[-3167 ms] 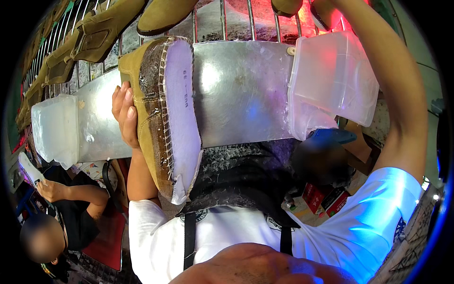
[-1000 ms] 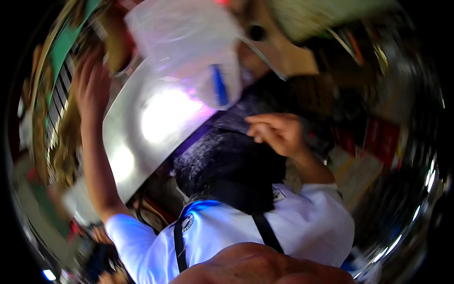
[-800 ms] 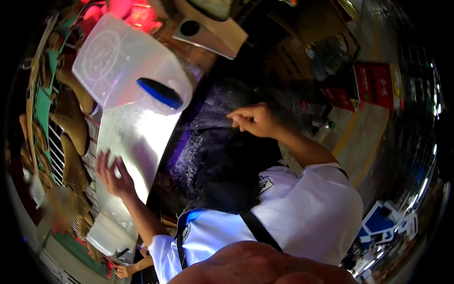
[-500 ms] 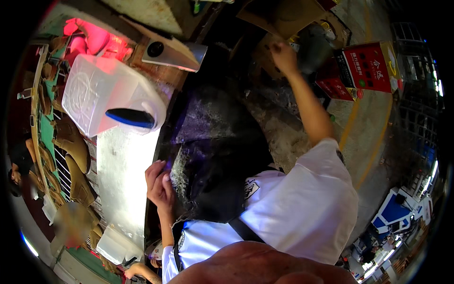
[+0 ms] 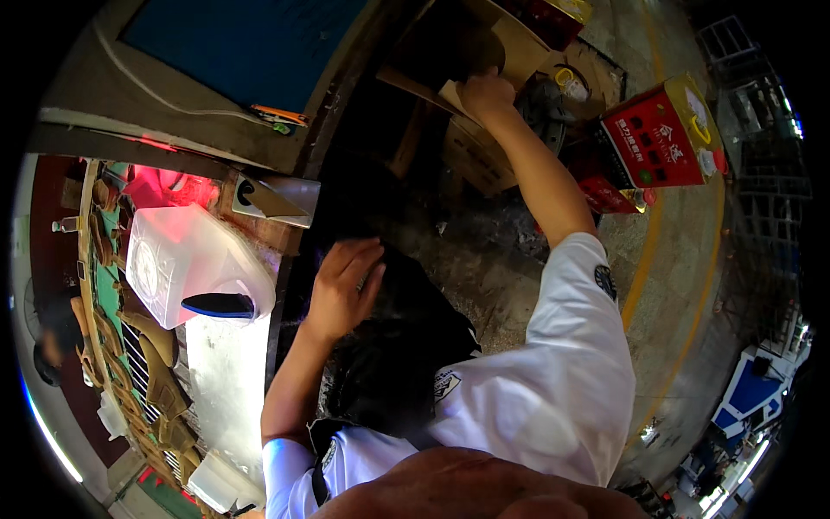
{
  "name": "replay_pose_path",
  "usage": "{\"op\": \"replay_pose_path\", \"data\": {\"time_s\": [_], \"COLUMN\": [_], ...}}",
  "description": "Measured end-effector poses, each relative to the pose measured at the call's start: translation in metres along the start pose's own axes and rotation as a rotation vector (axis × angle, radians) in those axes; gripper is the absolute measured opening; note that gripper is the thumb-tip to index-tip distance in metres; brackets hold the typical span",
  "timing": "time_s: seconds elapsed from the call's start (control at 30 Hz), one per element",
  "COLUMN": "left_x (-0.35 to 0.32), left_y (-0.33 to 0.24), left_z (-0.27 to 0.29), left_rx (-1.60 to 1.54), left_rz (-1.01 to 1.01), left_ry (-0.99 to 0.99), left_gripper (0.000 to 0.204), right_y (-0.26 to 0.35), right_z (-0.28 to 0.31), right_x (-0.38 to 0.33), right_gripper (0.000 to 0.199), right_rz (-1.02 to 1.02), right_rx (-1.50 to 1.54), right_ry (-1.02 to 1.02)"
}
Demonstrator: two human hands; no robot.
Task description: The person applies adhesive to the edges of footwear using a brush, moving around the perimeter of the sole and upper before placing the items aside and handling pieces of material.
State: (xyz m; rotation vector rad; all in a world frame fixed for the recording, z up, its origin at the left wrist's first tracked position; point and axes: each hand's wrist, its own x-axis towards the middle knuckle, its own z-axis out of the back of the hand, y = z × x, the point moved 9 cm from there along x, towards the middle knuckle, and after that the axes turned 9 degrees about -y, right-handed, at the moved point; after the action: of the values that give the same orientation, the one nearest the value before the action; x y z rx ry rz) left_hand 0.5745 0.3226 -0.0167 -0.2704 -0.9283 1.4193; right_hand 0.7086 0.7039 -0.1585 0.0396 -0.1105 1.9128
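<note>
My right hand (image 5: 487, 95) reaches forward to an open cardboard box (image 5: 478, 154). Its fingers are closed at the pale flap (image 5: 456, 97) along the near edge of the box, and the fingertips are partly hidden. My left hand (image 5: 346, 281) hovers over the black apron (image 5: 393, 346) on my lap, beside the bench edge. Nothing shows in it, and its thumb stands apart from the loosely bent fingers. Left of it, a translucent plastic jug-like container (image 5: 203, 259) lies on the bench, with a dark blue oval piece (image 5: 218, 305) at its lower side.
A lit white bench top (image 5: 226, 381) runs along my left, with a metal-faced box (image 5: 275, 201) at its far end. Beyond it stands a rack with several brown shoe uppers (image 5: 160, 381). Red tins (image 5: 657, 143) stand on the floor to the right, near a dark object (image 5: 545, 112).
My right hand has moved forward and left to the cardboard box flap. My left hand has lifted from the apron's edge and moved forward. The view has shifted, showing more of the far bench.
</note>
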Motion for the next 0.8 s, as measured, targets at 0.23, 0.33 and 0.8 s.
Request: {"op": "replay_pose_path", "data": {"time_s": [0.23, 0.33, 0.8], "left_x": [0.099, 0.16, 0.284], "left_y": [-0.008, -0.034, 0.006], "left_z": [-0.04, -0.071, -0.28], "left_rx": [0.007, 0.062, 0.977], "left_rz": [-0.17, -0.392, -0.797], "left_ry": [-0.009, -0.073, 0.286], "left_gripper": [0.031, 0.036, 0.034], "right_y": [-0.039, -0.049, -0.016], "right_z": [0.07, 0.051, 0.037], "right_x": [-0.098, -0.147, -0.221], "right_gripper": [0.046, 0.023, 0.02], "right_rz": [0.043, 0.108, -0.018], "right_rx": [0.644, 0.734, 0.675], "right_ry": [-0.452, -0.639, -0.098]}}
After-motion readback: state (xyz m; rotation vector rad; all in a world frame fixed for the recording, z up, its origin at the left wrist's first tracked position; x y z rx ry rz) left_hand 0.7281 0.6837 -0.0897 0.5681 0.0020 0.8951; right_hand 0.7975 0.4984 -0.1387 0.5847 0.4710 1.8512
